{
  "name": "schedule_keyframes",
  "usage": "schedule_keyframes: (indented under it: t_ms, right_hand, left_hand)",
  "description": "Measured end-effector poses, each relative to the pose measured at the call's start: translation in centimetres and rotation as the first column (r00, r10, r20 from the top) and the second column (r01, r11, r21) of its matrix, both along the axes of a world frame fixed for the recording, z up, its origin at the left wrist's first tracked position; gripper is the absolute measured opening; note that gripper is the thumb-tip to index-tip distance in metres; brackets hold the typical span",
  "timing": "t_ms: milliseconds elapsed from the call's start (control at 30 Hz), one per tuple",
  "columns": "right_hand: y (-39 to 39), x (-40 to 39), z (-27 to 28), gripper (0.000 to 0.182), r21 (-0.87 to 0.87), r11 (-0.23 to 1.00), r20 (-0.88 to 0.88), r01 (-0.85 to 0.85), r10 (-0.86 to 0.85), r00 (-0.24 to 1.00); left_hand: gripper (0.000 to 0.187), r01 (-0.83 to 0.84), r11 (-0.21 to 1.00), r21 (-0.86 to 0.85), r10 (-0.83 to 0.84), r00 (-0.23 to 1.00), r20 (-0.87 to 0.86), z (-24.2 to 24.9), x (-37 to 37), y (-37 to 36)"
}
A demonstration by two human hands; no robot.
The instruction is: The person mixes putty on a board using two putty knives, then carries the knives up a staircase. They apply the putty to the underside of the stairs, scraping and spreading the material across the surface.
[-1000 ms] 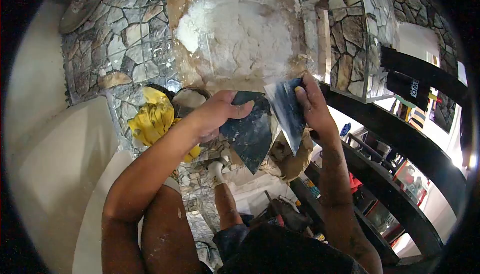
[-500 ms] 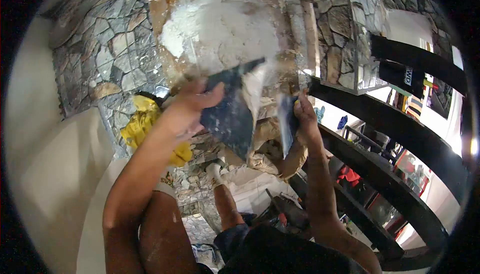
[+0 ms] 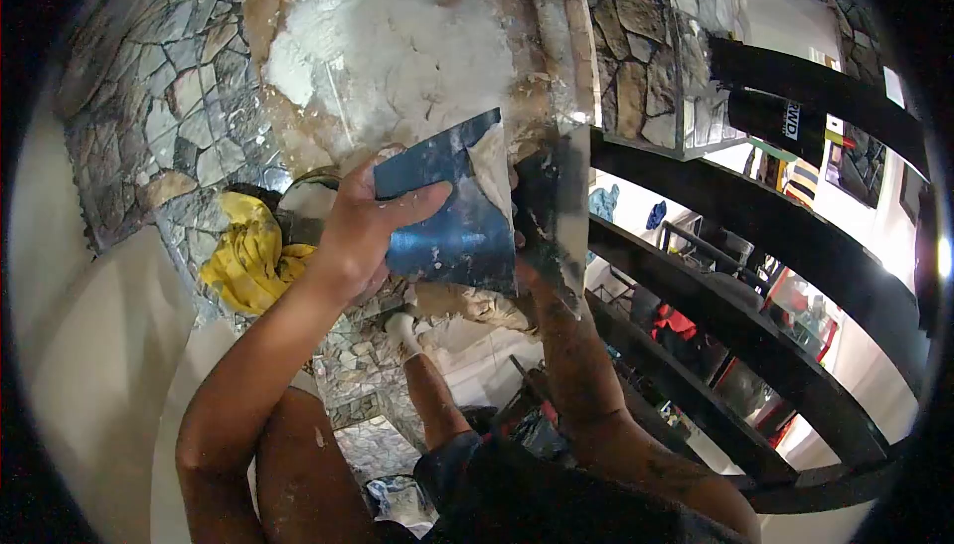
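Observation:
My left hand (image 3: 363,221) grips a blue metal putty spreader (image 3: 437,241), thumb across its face and fingers behind it. Pale putty clings along its right edge. A second, dark putty spreader (image 3: 542,196) with a light, smeared blade edge stands upright just right of the first. My right hand (image 3: 527,261) is closed around this one, its fingers mostly hidden behind the two blades. The tools are close together, the blue one overlapping part of the right hand. Beyond them is a surface (image 3: 397,57) coated in whitish putty with brown borders.
A yellow cloth (image 3: 248,256) lies on the stone-patterned floor to the left. Crumpled brown paper (image 3: 472,306) is below the tools. Black curved bars (image 3: 735,206) run along the right, with a lower room and its clutter visible between them. My bent legs (image 3: 308,465) are at the bottom.
The right hand has swung left, bringing its spreader up close beside the blue one. The left spreader has turned to face me more fully. The view has shifted slightly right.

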State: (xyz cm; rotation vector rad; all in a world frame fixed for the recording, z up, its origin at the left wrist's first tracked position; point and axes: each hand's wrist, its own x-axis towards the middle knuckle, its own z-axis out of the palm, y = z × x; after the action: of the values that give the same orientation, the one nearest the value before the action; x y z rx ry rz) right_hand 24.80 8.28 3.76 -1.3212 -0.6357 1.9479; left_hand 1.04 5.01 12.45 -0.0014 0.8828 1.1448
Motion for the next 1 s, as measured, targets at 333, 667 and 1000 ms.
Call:
schedule_keyframes:
  t_ms: [333,667,1000]
  right_hand:
    - [-3.4,1.5,-6.6,0.045,0.09,0.98,0.256,-0.175,0.148,0.955]
    - [3.0,-4.2,3.0,0.025,-0.106,0.992,0.286,-0.067,0.095,0.953]
    - [3.2,-3.2,4.4,0.036,-0.232,0.941,-0.78,-0.244,-0.03,0.625]
  left_hand:
    - [0.019,-0.076,0.997,0.006,0.076,0.988,-0.133,-0.4,0.4,-0.2]
    - [0.027,0.007,1.0,0.025,0.002,0.943,-0.332,1.9,-0.8,-0.1]
    - [0.029,-0.057,0.998,0.001,0.057,0.997,-0.041,-0.8,-2.7,0.2]
